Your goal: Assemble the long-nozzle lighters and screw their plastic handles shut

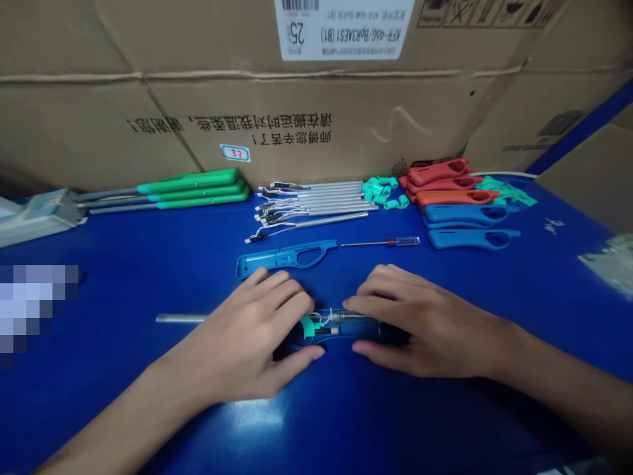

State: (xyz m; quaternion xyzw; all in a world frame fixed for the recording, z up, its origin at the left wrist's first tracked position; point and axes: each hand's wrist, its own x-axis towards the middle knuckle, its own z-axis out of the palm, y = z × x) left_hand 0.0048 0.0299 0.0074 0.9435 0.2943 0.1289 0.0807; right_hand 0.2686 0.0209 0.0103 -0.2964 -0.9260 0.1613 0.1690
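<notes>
Between my hands on the blue table lies an opened blue lighter shell (341,333), the long-nosed gas lighter kind, with wires and a small black part inside. A turquoise trigger (308,326) shows in it beside my left fingers. My left hand (267,330) is closed around the shell's left part, and a metal tube (180,318) sticks out to the left beyond it. My right hand (420,323) grips the right end, thumb in front and fingers behind. Just behind my hands rests the other blue half shell (284,258), hollow side up. My palms hide much of the held shell.
A screwdriver (395,242) lies behind my hands. Farther back are several metal tubes with wires (321,204), turquoise triggers (383,191), red shells (440,173) and blue shells (472,239). Green lighters (198,188) lie at left. A cardboard box (297,99) walls off the back.
</notes>
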